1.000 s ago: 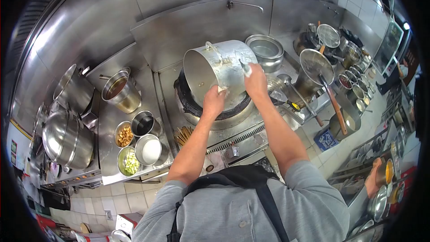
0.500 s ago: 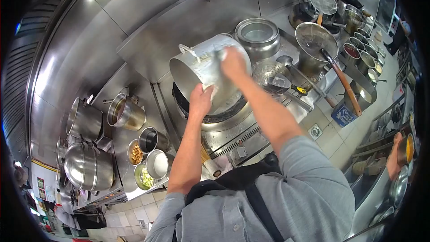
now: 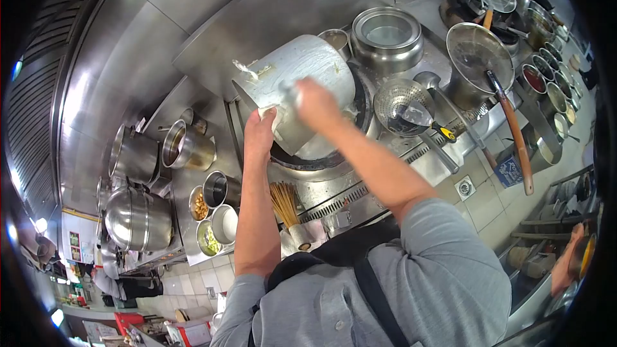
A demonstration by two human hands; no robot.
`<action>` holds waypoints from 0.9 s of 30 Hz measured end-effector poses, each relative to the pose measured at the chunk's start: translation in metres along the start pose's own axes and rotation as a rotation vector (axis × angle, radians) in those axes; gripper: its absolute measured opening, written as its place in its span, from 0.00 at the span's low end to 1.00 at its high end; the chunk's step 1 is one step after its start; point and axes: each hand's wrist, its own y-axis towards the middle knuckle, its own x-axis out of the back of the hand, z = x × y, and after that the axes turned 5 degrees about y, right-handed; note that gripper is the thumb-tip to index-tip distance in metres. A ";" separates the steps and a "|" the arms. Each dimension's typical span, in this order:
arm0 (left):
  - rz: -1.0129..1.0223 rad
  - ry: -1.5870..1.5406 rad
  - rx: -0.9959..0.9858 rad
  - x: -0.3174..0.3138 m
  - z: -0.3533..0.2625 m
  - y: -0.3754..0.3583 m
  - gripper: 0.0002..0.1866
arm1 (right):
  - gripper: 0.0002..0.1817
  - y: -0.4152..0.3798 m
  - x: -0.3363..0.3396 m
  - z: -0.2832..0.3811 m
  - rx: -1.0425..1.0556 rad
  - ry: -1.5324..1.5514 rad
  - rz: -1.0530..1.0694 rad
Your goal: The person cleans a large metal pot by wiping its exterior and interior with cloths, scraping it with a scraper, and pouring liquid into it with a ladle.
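Note:
A large metal stockpot lies tipped on its side over the wok, its mouth facing left and whitish suds streaked on its outer wall. My left hand grips the pot by its near handle, at the rim, where white foam gathers. Against the pot's side, my right hand is closed on a grey scouring pad, both smeared by motion. One side handle of the pot sticks out at the upper left.
Right of the wok lie a perforated ladle and a strainer over a pot. A round steel pot stands behind. Bamboo brush sits at the front edge. Small food containers and pots stand left. Another person's arm shows right.
My right hand has moved left and down across the pot's side. The pot has tilted, its mouth turning lower, and my left hand has shifted left with it. The view has shifted too.

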 end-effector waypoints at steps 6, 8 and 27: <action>-0.083 0.028 0.011 -0.014 -0.014 -0.001 0.19 | 0.14 0.051 0.019 -0.051 -0.407 -0.054 -0.058; -0.104 0.004 0.035 -0.010 -0.014 0.005 0.19 | 0.14 0.016 -0.002 -0.011 -0.179 0.006 0.005; -0.114 0.015 0.048 -0.020 -0.002 0.009 0.19 | 0.15 0.075 0.023 -0.103 -0.402 -0.124 0.054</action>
